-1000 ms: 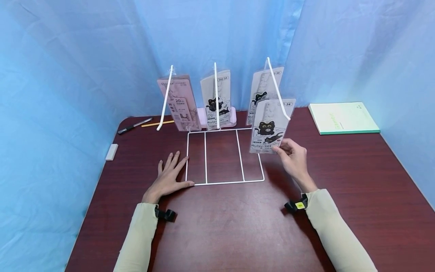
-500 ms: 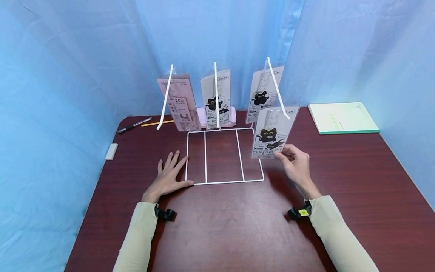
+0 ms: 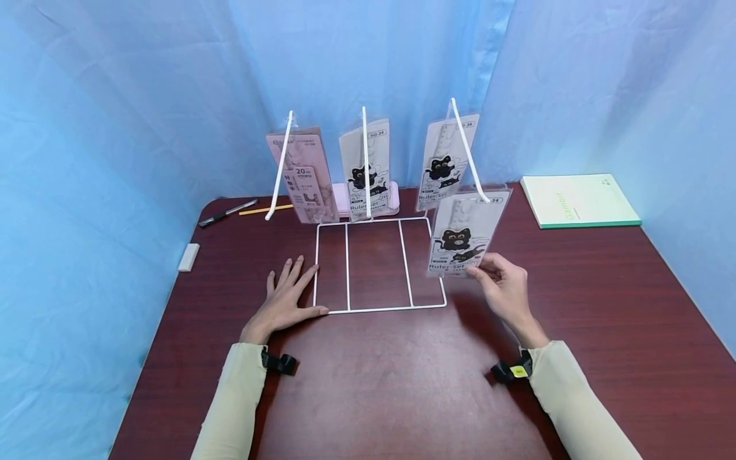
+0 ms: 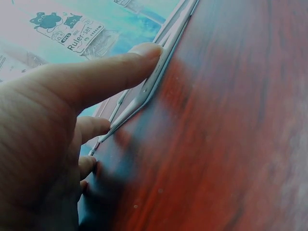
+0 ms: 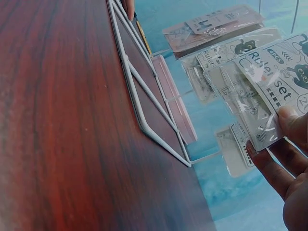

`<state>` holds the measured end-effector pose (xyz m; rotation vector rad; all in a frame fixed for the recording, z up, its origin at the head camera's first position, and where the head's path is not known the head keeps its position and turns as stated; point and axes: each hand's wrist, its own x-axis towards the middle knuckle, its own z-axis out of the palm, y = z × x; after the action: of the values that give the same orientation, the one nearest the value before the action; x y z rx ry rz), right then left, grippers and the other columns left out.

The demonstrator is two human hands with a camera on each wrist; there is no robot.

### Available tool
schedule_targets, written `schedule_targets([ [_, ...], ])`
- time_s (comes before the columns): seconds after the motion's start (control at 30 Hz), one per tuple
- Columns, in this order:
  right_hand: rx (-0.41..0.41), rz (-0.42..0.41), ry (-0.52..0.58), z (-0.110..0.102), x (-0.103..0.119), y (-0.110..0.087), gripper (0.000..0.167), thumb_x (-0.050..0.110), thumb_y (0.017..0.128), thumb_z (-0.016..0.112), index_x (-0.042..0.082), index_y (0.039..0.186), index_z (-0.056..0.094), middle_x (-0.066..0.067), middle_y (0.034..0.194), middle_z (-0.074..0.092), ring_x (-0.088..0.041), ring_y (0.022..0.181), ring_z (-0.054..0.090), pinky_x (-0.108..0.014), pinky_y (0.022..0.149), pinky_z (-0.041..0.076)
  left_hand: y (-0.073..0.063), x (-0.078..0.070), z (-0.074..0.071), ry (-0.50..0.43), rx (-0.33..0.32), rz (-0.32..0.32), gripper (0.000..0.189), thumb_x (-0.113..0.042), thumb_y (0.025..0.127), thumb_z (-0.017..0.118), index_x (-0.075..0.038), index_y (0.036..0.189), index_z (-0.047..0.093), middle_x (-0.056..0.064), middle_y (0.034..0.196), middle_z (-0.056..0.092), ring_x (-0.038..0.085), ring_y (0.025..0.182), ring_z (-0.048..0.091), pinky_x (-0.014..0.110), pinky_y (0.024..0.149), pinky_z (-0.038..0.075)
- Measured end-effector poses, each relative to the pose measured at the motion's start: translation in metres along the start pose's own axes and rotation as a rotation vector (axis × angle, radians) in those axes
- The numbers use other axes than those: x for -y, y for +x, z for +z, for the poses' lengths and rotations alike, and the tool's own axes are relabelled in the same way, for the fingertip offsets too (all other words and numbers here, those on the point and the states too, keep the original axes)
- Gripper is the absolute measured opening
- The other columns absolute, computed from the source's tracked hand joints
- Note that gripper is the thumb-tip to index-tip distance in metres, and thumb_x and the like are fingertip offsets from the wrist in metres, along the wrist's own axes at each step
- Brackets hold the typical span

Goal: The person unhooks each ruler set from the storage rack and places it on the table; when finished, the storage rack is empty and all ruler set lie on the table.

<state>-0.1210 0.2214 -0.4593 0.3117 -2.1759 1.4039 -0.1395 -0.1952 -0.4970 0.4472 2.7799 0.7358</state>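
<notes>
Since the earlier frames, the right hand (image 3: 506, 284) has come nearer to us and slightly rightward, carrying the ruler packet (image 3: 460, 236) with it; the left hand (image 3: 287, 297) has not shifted.

Position of ruler packet: raised off the table (image 3: 368, 383), tilted, its printed face toward us, its lower end overlapping the right side of the wire rack (image 3: 379, 310) as we look down. Its top lies at the tip of the right hook (image 3: 467, 147). We cannot tell whether the hook passes through it or only in front. A rear packet (image 3: 443, 169) hangs farther back on the same hook.

Right hand: pinching the packet by its lower right corner, thumb on the front, fingers behind. We judge the low grip is chosen to leave the top edge free near the hook. The forearm comes in from the lower right, wrist raised off the table.

Left hand: gripping nothing. Fingers spread and fairly straight, the index finger at the rack's left bar, thumb laid on the front corner. We read this as steadying the light frame against tugs from the other side; how hard it presses, we cannot tell.

On the other hooks we note a middle packet (image 3: 376, 169) and pink packets (image 3: 313, 156).
</notes>
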Motion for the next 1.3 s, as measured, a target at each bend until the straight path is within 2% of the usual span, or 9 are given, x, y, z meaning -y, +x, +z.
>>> schedule_targets([
  [0.6,0.002,-0.077,-0.024,-0.012,0.005,-0.012,0.021,-0.024,0.069,0.076,-0.01,0.083,0.07,-0.024,0.068,0.067,0.014,0.065,0.057,-0.004,0.058,0.045,0.0,0.001,0.002,-0.001,-0.009,0.007,0.1,-0.059,0.081,0.073,-0.023,0.161,0.025,0.014,0.171,0.005,0.039,0.158,-0.002,0.07,0.12,-0.005],
  [0.73,0.003,-0.08,-0.027,-0.014,0.009,-0.014,0.022,-0.024,0.068,0.076,-0.009,0.083,0.07,-0.016,0.068,0.069,0.013,0.065,0.057,-0.006,0.057,0.045,-0.001,0.002,0.001,0.0,-0.012,0.01,0.1,-0.058,0.081,0.074,-0.022,0.161,0.025,0.015,0.171,0.005,0.04,0.158,-0.002,0.071,0.12,-0.005],
  [0.97,0.007,-0.091,0.044,-0.018,0.014,-0.018,0.023,-0.028,0.067,0.073,-0.01,0.08,0.068,0.012,0.076,0.07,0.012,0.067,0.06,-0.005,0.059,0.047,0.0,0.002,0.0,-0.009,-0.011,0.015,0.1,-0.056,0.082,0.075,-0.021,0.161,0.026,0.016,0.171,0.005,0.04,0.158,-0.002,0.071,0.12,-0.006],
  [1.13,-0.002,-0.096,0.103,-0.022,0.018,-0.021,0.023,-0.033,0.065,0.069,-0.014,0.08,0.066,0.019,0.081,0.07,0.011,0.07,0.063,-0.005,0.06,0.048,0.0,0.002,0.0,-0.016,-0.009,0.014,0.1,-0.056,0.082,0.075,-0.021,0.161,0.026,0.015,0.171,0.005,0.04,0.158,-0.003,0.071,0.12,-0.006],
  [1.3,-0.007,-0.06,0.175,-0.027,0.024,-0.021,0.021,-0.036,0.069,0.063,-0.02,0.082,0.062,0.023,0.083,0.071,0.009,0.071,0.067,-0.006,0.061,0.051,0.0,0.002,0.0,-0.012,-0.009,0.011,0.1,-0.057,0.081,0.074,-0.022,0.161,0.025,0.015,0.171,0.005,0.039,0.158,-0.003,0.071,0.12,-0.006],
])
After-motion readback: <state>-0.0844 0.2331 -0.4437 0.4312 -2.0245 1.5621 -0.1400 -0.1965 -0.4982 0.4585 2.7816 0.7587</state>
